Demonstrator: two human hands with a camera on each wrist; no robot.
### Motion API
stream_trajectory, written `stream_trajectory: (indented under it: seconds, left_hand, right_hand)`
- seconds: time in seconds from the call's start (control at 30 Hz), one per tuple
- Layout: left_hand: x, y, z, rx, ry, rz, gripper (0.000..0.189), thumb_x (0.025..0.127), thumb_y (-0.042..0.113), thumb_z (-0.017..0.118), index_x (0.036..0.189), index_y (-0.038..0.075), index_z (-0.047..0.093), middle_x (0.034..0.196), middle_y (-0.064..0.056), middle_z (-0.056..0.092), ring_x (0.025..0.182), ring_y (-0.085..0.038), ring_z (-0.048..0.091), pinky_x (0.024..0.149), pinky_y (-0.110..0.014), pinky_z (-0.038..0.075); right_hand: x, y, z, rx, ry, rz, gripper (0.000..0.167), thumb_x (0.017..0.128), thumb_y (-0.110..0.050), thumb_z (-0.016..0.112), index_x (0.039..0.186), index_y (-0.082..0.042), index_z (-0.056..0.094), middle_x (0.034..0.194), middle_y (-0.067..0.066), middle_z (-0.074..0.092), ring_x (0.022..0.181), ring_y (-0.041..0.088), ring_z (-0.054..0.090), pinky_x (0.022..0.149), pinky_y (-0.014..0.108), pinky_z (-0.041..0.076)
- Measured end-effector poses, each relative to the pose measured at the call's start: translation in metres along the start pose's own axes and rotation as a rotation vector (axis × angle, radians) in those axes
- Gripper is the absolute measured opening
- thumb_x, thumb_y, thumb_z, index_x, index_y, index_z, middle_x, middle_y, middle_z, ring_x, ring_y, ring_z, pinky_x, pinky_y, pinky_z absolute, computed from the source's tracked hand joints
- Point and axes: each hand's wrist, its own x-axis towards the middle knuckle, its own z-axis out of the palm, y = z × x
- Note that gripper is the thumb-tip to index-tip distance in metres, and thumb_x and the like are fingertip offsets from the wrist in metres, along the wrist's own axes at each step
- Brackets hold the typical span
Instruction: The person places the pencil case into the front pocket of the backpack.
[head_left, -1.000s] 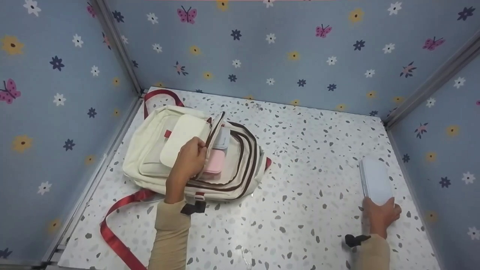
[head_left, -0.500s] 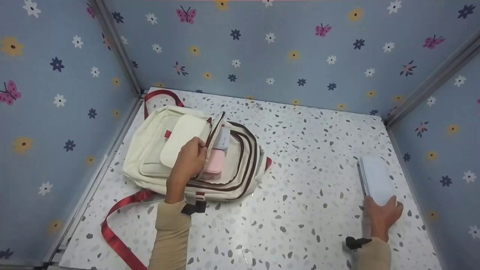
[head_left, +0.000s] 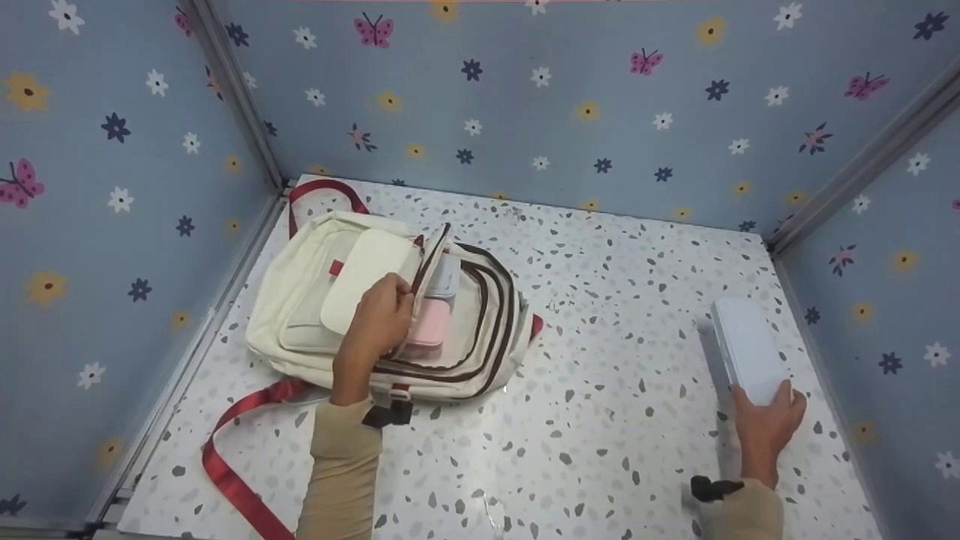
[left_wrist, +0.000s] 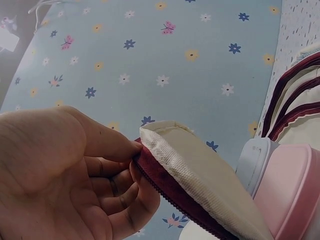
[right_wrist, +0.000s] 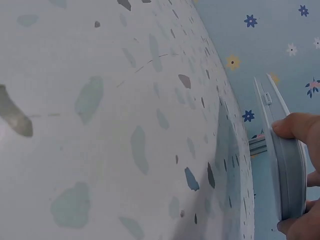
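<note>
A cream backpack (head_left: pixel 300 300) with dark red zippers lies on the table at left, its front pocket unzipped. My left hand (head_left: pixel 379 319) pinches the zippered edge of the pocket flap (left_wrist: pixel 200 175) between thumb and fingers and holds it up. Within the pocket sit a pink case (head_left: pixel 430 324) and a grey-blue case (head_left: pixel 445 276). To the left of the flap lies a cream rounded case (head_left: pixel 367 262). At far right my right hand (head_left: pixel 766 427) grips the near end of a light blue flat case (head_left: pixel 750 349), tilted and raised off the table with its shadow to the left.
One red strap (head_left: pixel 232 480) trails toward the near table edge, and another strap (head_left: pixel 326 186) loops at the back. Flower-printed panels (head_left: pixel 525 112) wall the speckled table (head_left: pixel 600 360) on the left, back and right.
My right hand has lifted the light blue case off the table, shifting it slightly toward the back; its shadow now stands apart. The left hand and backpack have stayed put.
</note>
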Motion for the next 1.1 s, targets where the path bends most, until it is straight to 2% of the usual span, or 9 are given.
stream_trajectory:
  seconds: [0.43, 0.8, 1.1]
  left_hand:
    - [-0.001, 0.001, -0.001, 0.001, 0.004, 0.013, 0.017, 0.097, 0.012, 0.047, 0.104, -0.002, 0.055, 0.095, -0.016, 0.058, 0.088, -0.029, 0.056, 0.079, -0.042, 0.045]
    - [-0.001, 0.001, -0.002, 0.012, 0.018, 0.024, 0.016, 0.096, 0.011, 0.047, 0.102, -0.002, 0.055, 0.093, -0.016, 0.057, 0.088, -0.029, 0.056, 0.079, -0.043, 0.044]
    - [0.0, 0.001, -0.001, 0.016, 0.025, 0.019, 0.015, 0.096, 0.01, 0.048, 0.102, -0.001, 0.055, 0.093, -0.016, 0.057, 0.088, -0.029, 0.056, 0.079, -0.044, 0.044]
  right_hand:
    - [-0.01, -0.032, -0.002, 0.141, 0.021, -0.209, 0.08, 0.083, -0.016, 0.071, 0.148, -0.001, 0.028, 0.145, 0.026, 0.027, 0.135, 0.044, 0.03, 0.109, 0.057, 0.028]
    - [-0.016, -0.061, -0.001, 0.115, -0.044, -0.342, 0.081, 0.081, -0.015, 0.074, 0.148, -0.002, 0.031, 0.147, 0.022, 0.03, 0.136, 0.042, 0.032, 0.109, 0.055, 0.028]
    - [-0.024, -0.083, 0.008, 0.161, -0.085, -0.433, 0.08, 0.079, -0.013, 0.075, 0.147, -0.005, 0.034, 0.146, 0.016, 0.034, 0.138, 0.035, 0.033, 0.112, 0.051, 0.028]
